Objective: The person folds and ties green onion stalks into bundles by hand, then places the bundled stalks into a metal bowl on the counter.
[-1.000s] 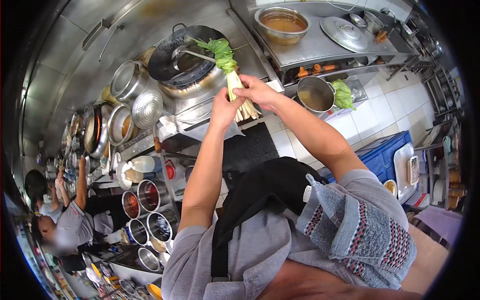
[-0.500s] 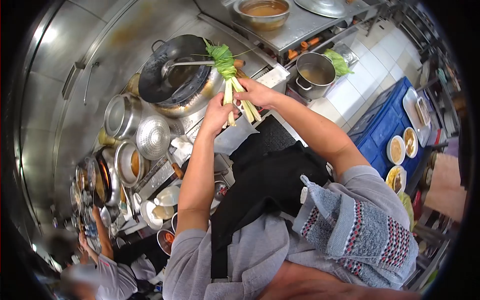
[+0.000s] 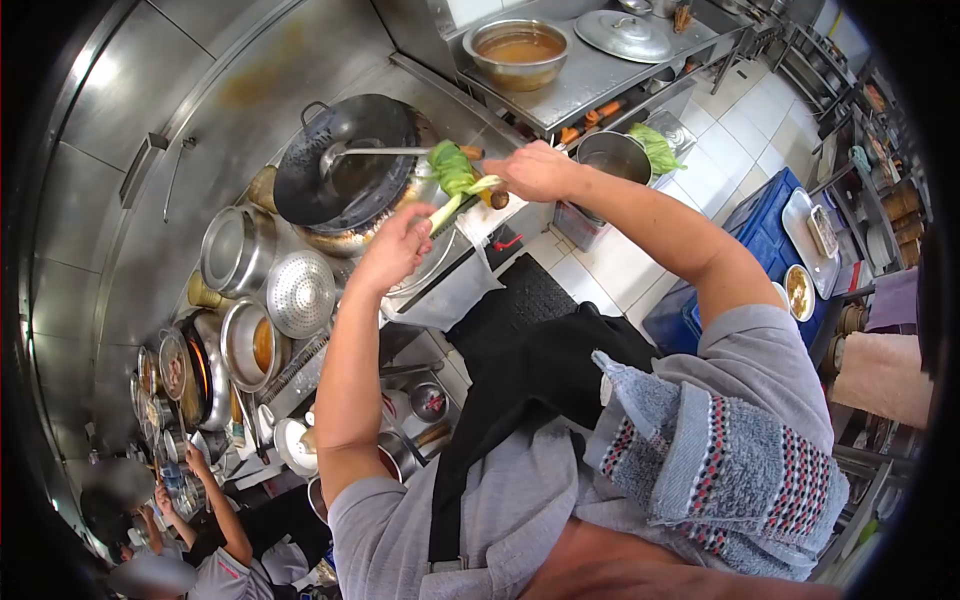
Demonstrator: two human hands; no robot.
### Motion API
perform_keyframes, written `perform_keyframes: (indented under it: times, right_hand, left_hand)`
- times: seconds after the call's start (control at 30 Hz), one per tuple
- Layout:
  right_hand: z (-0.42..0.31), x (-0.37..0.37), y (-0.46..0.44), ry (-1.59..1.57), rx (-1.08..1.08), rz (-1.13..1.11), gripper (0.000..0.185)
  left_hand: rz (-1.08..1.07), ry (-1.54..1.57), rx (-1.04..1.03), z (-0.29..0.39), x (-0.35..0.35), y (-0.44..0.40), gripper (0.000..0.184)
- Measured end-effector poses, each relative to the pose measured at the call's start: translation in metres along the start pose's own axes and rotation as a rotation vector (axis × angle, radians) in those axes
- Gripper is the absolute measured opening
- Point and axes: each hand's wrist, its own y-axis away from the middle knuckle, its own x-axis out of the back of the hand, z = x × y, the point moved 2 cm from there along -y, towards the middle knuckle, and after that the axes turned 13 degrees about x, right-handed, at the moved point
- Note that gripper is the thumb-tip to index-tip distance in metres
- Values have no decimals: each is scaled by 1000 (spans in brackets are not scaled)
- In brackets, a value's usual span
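A knotted bundle of lemongrass-like stalks (image 3: 452, 168), green leaves at the top and pale stalk ends below, is stretched between my hands beside the wok. My left hand (image 3: 396, 250) pinches one pale stalk end, pulled down to the left. Closed around the other stalk ends is my right hand (image 3: 540, 172), further to the right. Just left of the leaves sits a large black wok (image 3: 345, 150) on the stove. A ladle (image 3: 385, 151) rests in it, its wooden handle tip passing behind the bundle.
A metal bowl of brown liquid (image 3: 517, 50) and a lid (image 3: 625, 35) stand on the back counter. A pot (image 3: 613, 157) is at right. Colander (image 3: 300, 292) and steel pots (image 3: 240, 248) line the left. Co-workers' arms (image 3: 220, 505) show at lower left. A blue crate (image 3: 690, 310) stands right.
My hands have moved apart, the left down and left, the right up and right, spreading the stalk ends sideways. The leafy top has dropped lower. The view has shifted slightly.
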Motion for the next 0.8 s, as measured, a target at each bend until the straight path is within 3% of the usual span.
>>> perform_keyframes:
  times: [0.17,0.23,0.3,0.33,0.43,0.5,0.57,0.63,0.67,0.77,0.8]
  right_hand:
    - [-5,17,10,-19,26,-22,34]
    - [-6,10,8,-43,46,-51,35]
    - [-13,6,3,-1,199,-99,35]
    - [-20,10,3,58,118,-243,34]
    - [-16,0,0,0,115,-191,33]
    - [-17,7,2,-61,90,-218,33]
    - [-13,9,5,-125,166,-230,35]
    - [-11,17,4,-103,152,-254,35]
    - [-11,18,2,-90,153,-260,32]
    - [-8,13,-3,-66,175,-242,29]
    - [-8,13,-3,-126,162,-228,30]
  left_hand:
    - [-309,467,-154,16,-25,16,24]
    - [-418,646,-253,17,-32,-1,52]
    - [-523,801,-335,31,-46,-9,53]
    - [-519,797,-342,37,-52,-9,53]
    - [-404,1071,-243,31,-49,-25,51]
    - [-322,538,-303,16,-25,-52,55]
    - [8,165,-168,21,-23,-64,56]
    - [223,-244,-355,37,-25,-66,56]
    - [180,-363,-224,36,-26,-66,52]
    - [-1,-322,-305,37,-50,-66,39]
    - [-15,-119,-350,30,-56,-74,31]
